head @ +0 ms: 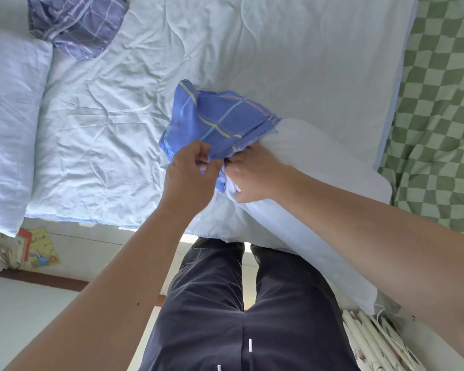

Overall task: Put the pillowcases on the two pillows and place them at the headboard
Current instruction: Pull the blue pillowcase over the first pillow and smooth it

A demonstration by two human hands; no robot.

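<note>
Blue checked cotton pillowcase [214,121] bunches over one end of a plain white pillow [319,167] on the bed. The left hand [190,175] pinches the pillowcase's edge. The right hand [255,175] grips the pillow's corner.

Pillowcase [217,121] on pillow [319,170], second pillow [8,124] far left.

Both forearms bare to the frame edge, no sleeves visible. Left hand [189,175] and right hand [252,178] without gloves, rings or watch. Dark navy trousers [241,303], smooth fabric, centre seam; two white drawstring tips [250,345] at the waist.
</note>
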